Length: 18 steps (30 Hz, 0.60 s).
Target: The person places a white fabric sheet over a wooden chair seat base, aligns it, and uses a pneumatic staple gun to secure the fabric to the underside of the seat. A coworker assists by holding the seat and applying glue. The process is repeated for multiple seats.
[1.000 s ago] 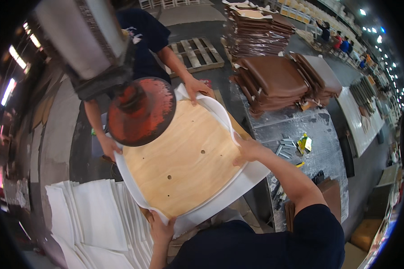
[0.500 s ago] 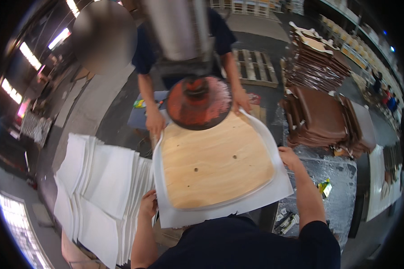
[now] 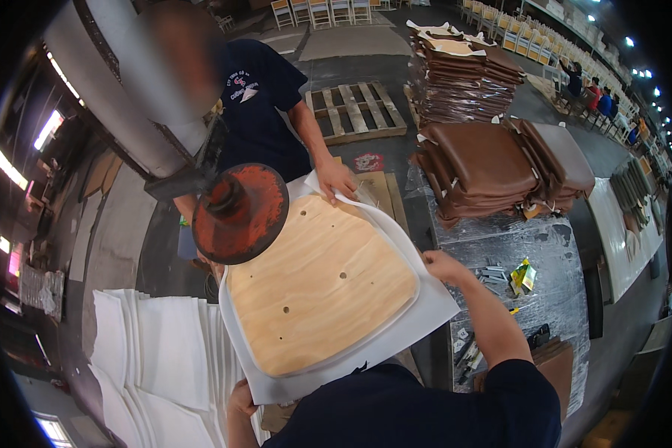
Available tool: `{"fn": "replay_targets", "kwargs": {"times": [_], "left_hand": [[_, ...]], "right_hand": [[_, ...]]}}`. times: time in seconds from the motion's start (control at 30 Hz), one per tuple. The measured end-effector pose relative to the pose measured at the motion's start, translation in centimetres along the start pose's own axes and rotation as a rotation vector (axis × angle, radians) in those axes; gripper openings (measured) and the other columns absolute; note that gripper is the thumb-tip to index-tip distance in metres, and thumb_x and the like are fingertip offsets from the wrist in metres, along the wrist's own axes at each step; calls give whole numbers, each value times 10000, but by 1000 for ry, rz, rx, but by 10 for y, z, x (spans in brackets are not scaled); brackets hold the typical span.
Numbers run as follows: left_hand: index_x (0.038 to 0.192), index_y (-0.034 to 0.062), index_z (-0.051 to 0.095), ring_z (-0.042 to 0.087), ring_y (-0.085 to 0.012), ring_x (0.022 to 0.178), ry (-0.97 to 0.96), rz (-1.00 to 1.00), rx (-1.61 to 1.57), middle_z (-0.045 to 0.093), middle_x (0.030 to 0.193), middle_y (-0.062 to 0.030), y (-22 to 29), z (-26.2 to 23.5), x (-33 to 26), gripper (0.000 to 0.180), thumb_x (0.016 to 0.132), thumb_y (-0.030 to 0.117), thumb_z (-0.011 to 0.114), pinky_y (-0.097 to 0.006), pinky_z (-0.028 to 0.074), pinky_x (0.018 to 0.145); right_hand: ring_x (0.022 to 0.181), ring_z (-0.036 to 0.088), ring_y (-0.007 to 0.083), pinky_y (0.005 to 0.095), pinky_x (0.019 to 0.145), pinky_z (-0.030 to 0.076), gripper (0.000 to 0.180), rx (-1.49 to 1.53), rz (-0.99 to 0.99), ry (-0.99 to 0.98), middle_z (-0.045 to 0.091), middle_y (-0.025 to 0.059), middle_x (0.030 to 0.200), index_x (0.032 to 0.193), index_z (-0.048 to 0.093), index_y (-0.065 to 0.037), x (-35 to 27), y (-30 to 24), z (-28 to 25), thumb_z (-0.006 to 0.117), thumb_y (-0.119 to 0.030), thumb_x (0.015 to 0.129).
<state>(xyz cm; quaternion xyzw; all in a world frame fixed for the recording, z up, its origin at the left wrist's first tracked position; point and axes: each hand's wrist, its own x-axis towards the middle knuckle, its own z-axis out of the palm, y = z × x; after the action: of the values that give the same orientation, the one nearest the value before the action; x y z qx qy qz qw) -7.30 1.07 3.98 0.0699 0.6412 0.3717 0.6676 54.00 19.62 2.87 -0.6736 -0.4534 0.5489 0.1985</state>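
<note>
Head view, looking down: a pale plywood seat panel (image 3: 328,291) with drilled holes lies on a larger white sheet (image 3: 429,310), partly beneath a worn red-and-black press disc (image 3: 240,214). The wearer's left hand (image 3: 240,399) is at the sheet's near left corner, fingers curled in and seemingly closed on it, though some are hidden. The right hand (image 3: 442,266) pinches the sheet's right edge between thumb and fingers. Both grips sit outside the panel; neither hand appears to touch the wood. Across from the wearer, a co-worker's hand (image 3: 337,181) holds the far edge, where the sheet curls upward.

The panel looks stiff and fairly light, smooth enough to slide; the sheet looks soft, bendable and easily creased. The overhanging margin seems the best hold, gripped at well-separated points and kept taut.
</note>
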Motion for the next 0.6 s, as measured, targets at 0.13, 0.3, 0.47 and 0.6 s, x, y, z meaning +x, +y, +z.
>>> {"fn": "replay_targets", "kwargs": {"times": [0.13,0.3,0.47,0.6], "left_hand": [[1379,-99,665,793,-285,1020,74,150,96,790,1208,-182,-3,-4,-3,374,1052,73,717,-410,670,868],[1393,-114,665,787,-247,947,161,372,183,804,1101,-177,48,33,38,437,1080,185,725,-373,641,809],[1329,-177,689,782,-259,993,413,324,440,801,1163,-210,57,47,38,559,1094,330,709,-382,618,826],[1277,-234,695,782,-320,1023,483,220,565,797,1172,-236,54,57,35,707,1107,451,649,-437,608,867]], "right_hand": [[701,589,87,294,577,451,264,76,34,-21,689,-10,848,1045,749,-59,-2,11,8,812,-304,969],[647,611,92,279,504,410,311,167,60,-18,724,-8,881,1168,796,-71,29,-20,-17,809,-318,981],[879,751,211,395,715,590,586,4,88,17,803,120,1067,1280,799,15,33,-39,12,789,-492,986],[1047,802,344,437,894,619,702,-167,80,104,808,261,1184,1339,774,39,20,-31,13,728,-575,1001]]}}
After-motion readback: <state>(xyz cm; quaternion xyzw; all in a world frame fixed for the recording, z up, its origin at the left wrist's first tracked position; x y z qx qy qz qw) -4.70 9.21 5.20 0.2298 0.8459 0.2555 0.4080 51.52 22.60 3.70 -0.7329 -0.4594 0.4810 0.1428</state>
